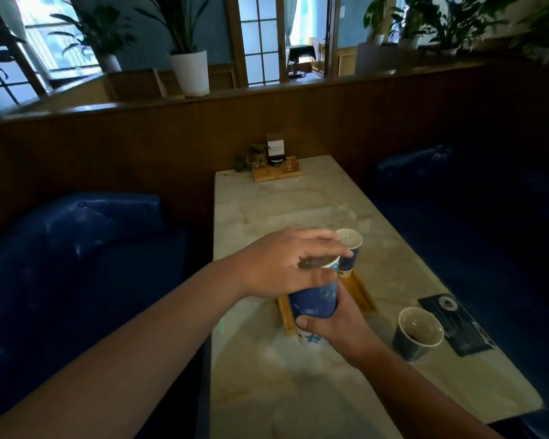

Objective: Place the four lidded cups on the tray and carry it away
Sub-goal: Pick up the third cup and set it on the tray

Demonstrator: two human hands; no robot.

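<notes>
Here, seen from above, two bare hands work on one blue cup [314,301] over a pale marble worktop [276,210]. The right hand [336,324] has its grip wrapped around the lower part of the cup, thumb across the near side, holding it tilted towards the viewer. The left hand [286,264] lies over the mouth of the same cup, fingers spread across the top and thumb pressing at the rim, where a clear lid [317,263] shows under the fingers; its grip is clenched on that lid. Whether the lid is fully seated cannot be told.

Directly beneath both hands is a small wooden tray [360,293], mostly hidden by them. Just beyond the left fingertips, a second blue cup [348,253] with a white top stands upright on the far end of the tray. To the right of the right wrist, well off the tray, an open dark cup [417,332] stands on the worktop with dark liquid inside, beside a black printed card [457,324]. At the far end of the worktop sits another wooden tray [278,174] holding a small plant and a sign. Blue padded seats [76,248] flank the worktop.
</notes>
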